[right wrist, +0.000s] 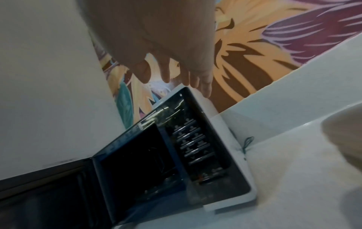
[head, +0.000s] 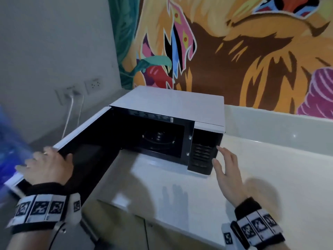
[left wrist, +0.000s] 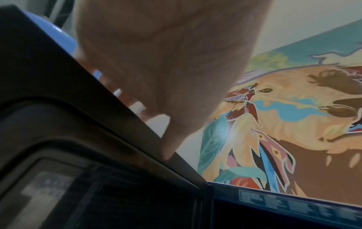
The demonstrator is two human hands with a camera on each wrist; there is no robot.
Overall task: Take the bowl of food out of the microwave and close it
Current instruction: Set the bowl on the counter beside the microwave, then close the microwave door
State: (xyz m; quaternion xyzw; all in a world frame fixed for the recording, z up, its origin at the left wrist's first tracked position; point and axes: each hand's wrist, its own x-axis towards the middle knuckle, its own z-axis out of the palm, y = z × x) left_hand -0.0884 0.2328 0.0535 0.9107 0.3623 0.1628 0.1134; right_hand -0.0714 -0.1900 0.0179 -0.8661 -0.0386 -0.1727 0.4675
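At the near-left door, the left hand grips its edge, right hand spread; a hard swing could shove the microwave.

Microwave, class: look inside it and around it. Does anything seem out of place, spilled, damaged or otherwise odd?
One oddity: the task names a bowl of food, yet the microwave cavity shows only the bare turntable, and no bowl is clearly visible. The door stands wide open, gripped by the left hand. Nothing looks spilled or damaged.
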